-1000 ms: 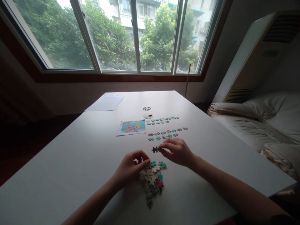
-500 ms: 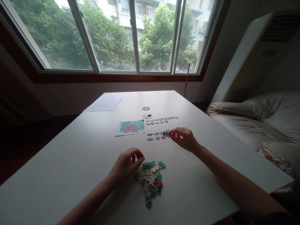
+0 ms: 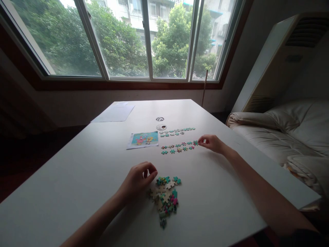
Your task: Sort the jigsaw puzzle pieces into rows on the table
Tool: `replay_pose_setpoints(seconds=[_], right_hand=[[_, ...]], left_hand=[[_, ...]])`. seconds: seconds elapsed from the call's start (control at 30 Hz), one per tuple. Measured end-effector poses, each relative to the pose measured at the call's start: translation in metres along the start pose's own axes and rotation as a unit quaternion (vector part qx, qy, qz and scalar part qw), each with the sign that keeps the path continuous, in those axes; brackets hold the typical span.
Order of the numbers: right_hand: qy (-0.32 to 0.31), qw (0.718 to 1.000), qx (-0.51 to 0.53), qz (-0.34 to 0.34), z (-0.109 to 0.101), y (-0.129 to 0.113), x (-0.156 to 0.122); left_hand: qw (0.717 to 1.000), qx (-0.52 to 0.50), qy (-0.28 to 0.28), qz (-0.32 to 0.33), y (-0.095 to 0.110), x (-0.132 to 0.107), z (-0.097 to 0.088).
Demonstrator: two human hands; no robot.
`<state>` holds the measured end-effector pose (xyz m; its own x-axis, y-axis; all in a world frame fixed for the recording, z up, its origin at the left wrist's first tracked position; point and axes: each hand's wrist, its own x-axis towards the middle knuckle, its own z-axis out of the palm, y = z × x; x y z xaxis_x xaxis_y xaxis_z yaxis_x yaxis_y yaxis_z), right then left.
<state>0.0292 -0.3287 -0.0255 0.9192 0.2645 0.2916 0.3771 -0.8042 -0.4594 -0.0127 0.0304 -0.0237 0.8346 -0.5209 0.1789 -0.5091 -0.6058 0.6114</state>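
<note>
My right hand (image 3: 209, 143) reaches across the table, its thumb and fingers closed on a puzzle piece (image 3: 195, 142) at the right end of a row. Nearer rows of puzzle pieces (image 3: 179, 150) run leftward from there, green, pink and yellow. My left hand (image 3: 141, 176) rests with curled fingers at the upper left of the loose pile of puzzle pieces (image 3: 167, 197); nothing shows between its fingertips. Some pieces in the pile lie with their plain beige backs up. A printed cartoon picture (image 3: 144, 139) lies left of the rows.
Farther rows of puzzle pieces (image 3: 177, 130) lie beyond the nearer ones. Two round inserts (image 3: 161, 127) are set in the white table (image 3: 77, 164). White paper sheets (image 3: 113, 112) lie at the far left. A pale sofa (image 3: 267, 137) stands to the right, windows beyond.
My right hand has moved right and slightly away, from the middle of the nearer rows to their right end, uncovering pieces there. My left hand is nearly still.
</note>
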Motion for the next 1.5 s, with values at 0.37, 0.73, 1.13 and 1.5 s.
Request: replay_pose_setpoints(seconds=[0.37,0.73,1.13,1.5], right_hand=[[-0.061,0.995,0.011,0.080,0.007,0.026,0.000],[-0.043,0.998,-0.003,0.055,0.011,0.009,0.000],[-0.018,1.000,0.002,0.024,0.009,0.002,0.001],[-0.093,0.978,0.136,-0.131,0.047,-0.105,-0.012]], left_hand=[[1.000,-0.008,-0.004,-0.016,-0.003,0.002,0.001],[1.000,-0.009,-0.013,-0.016,0.000,0.001,0.000],[0.995,-0.001,-0.082,0.051,0.001,-0.001,-0.002],[0.993,0.030,-0.087,0.068,0.004,-0.004,0.002]])
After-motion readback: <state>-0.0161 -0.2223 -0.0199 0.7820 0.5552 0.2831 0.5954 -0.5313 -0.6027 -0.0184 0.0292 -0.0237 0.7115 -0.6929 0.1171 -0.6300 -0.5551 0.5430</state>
